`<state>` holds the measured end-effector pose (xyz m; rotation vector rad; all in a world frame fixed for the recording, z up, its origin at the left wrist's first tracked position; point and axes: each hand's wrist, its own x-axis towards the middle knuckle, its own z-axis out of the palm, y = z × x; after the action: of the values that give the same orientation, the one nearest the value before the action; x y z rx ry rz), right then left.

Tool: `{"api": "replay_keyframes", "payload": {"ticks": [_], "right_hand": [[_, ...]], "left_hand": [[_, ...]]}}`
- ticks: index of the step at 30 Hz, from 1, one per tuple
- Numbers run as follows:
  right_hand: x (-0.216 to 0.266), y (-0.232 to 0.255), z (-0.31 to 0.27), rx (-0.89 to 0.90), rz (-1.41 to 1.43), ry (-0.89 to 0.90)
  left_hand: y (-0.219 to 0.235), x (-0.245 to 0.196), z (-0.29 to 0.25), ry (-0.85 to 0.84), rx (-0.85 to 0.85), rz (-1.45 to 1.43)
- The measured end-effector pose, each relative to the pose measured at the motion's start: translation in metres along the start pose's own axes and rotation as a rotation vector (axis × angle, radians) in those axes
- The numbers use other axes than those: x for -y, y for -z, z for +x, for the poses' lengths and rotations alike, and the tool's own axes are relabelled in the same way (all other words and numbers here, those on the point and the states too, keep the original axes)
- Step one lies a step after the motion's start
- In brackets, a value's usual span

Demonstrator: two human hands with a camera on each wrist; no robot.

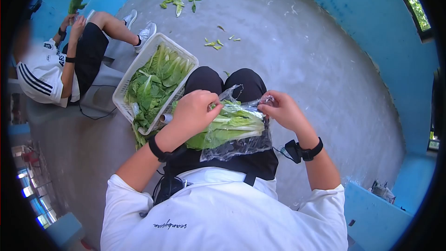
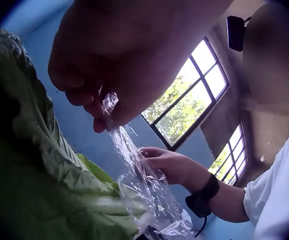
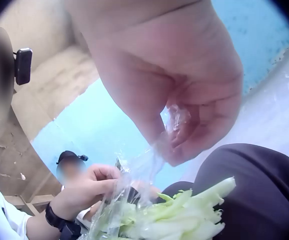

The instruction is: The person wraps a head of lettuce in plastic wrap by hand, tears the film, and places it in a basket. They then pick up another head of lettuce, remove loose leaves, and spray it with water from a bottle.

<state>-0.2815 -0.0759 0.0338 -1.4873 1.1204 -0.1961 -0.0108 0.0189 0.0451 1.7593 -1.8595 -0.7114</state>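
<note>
A bunch of leafy lettuce (image 1: 232,128) lies across the person's lap, its pale stem ends toward the right and its leaves toward the left. Clear plastic film (image 1: 223,151) drapes over and around the stems. My left hand (image 1: 197,111) pinches a gathered piece of the film above the leafy side; in the left wrist view crumpled film (image 2: 112,102) pokes out between finger and thumb. On the other side, my right hand (image 1: 284,110) pinches another edge, with the film (image 3: 159,150) stretched between both hands. The stem ends (image 3: 204,210) stick out below the right hand.
A white plastic crate (image 1: 197,58) full of lettuce leaves (image 1: 155,79) stands by the left knee. Beside the lap shows a white tube end (image 1: 166,118). Another person (image 1: 51,72) sits at the left, holding a green leaf (image 1: 76,0). Leaf scraps (image 1: 179,4) litter the floor.
</note>
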Motion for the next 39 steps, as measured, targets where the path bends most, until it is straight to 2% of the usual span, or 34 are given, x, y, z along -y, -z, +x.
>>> {"api": "replay_keyframes", "payload": {"ticks": [3, 6, 9, 12, 14, 15, 16, 19, 20, 24, 27, 31, 34, 39], "right_hand": [[-0.021, -0.003, 0.017, -0.095, -0.097, 0.062], [-0.027, -0.007, 0.025, -0.174, -0.192, 0.051], [-0.028, -0.013, 0.027, -0.262, -0.250, 0.068], [-0.027, -0.016, 0.025, -0.333, -0.249, 0.042], [-0.023, -0.016, 0.023, -0.351, -0.269, 0.022], [-0.025, -0.017, 0.023, -0.409, -0.305, 0.073], [-0.026, -0.019, 0.022, -0.466, -0.340, 0.126], [-0.025, -0.017, 0.018, -0.551, -0.409, 0.264], [-0.022, -0.015, 0.015, -0.568, -0.426, 0.304], [0.001, -0.020, -0.012, -0.126, -0.503, 0.502], [-0.010, -0.035, -0.018, -0.055, -0.653, 0.522], [0.001, -0.043, -0.023, -0.004, -0.819, 0.346], [-0.002, -0.055, -0.025, -0.034, -0.894, 0.350], [-0.007, -0.062, -0.024, 0.022, -0.876, 0.338]], "left_hand": [[-0.015, 0.019, 0.009, -0.086, -0.046, 0.113], [-0.022, 0.028, 0.017, -0.055, 0.037, 0.250], [-0.022, 0.017, 0.017, -0.062, -0.054, 0.268], [-0.009, -0.004, 0.019, -0.250, -0.216, 0.404], [-0.007, -0.011, 0.013, -0.385, -0.126, 0.309], [-0.007, -0.013, 0.009, -0.449, -0.082, 0.261], [-0.013, -0.012, 0.006, -0.484, 0.039, 0.230], [-0.027, -0.020, 0.000, -0.398, 0.214, 0.175], [-0.032, -0.015, 0.000, -0.397, 0.286, 0.268], [-0.047, -0.001, -0.001, -0.382, 0.297, 0.316], [-0.053, 0.003, 0.000, -0.369, 0.319, 0.336], [-0.055, 0.002, 0.000, -0.337, 0.375, 0.313], [-0.061, -0.001, -0.002, -0.327, 0.379, 0.326], [-0.069, -0.003, -0.011, -0.345, 0.382, 0.368]]}}
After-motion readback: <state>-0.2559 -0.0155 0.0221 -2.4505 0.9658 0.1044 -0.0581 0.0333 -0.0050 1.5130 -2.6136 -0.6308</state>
